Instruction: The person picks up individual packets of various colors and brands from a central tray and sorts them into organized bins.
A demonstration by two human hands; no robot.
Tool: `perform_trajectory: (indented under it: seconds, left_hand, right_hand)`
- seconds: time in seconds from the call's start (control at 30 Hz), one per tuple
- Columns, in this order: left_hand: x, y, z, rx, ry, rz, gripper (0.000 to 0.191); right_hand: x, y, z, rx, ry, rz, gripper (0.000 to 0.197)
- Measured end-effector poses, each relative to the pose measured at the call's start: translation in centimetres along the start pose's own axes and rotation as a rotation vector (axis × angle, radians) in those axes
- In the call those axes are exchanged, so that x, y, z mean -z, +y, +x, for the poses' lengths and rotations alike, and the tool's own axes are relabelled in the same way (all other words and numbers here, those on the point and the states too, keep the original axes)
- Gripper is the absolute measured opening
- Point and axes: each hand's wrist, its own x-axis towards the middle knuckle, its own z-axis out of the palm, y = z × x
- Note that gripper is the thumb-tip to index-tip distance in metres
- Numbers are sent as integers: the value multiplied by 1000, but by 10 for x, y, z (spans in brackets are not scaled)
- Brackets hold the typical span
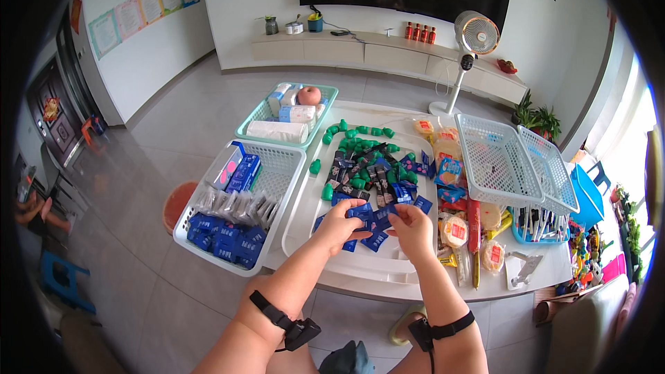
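My left hand (340,226) grips a small blue packet (359,212) above the white tray (311,249). Close on its right, my right hand (413,228) pinches another blue packet (384,214) between thumb and fingers. More blue packets (375,241) lie under and around both hands. Beyond them, black stick packets (382,182) and small green bottle-shaped pieces (363,144) are heaped together on the tray. To the left, a white plastic basket (296,166) holds blue packets, clear-wrapped packets and blue boxes.
A light green basket (243,127) with tissue packs stands at the back left. Wrapped round crackers (454,232) and a red-wrapped stick (474,226) lie right of the tray. Farther right are empty stacked baskets (496,166), a blue basket (545,236) of pens and a metal stand (522,268).
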Motion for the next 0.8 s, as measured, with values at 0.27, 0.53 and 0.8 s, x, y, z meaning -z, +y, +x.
perform_trajectory:
  seconds: [0.27, 0.53, 0.8]
  left_hand:
    - [-1, 5, -6, 71, -15, -202, 49]
    - [7, 9, -12, -28, -6, -43, 51]
    - [33, 23, -45, -87, 19, -69, 59]
  right_hand:
    - [-4, -11, -5, -56, -27, 121, 21]
    - [-2, 7, -2, 67, -69, -508, 31]
    - [-21, 12, -17, 145, -173, -1023, 53]
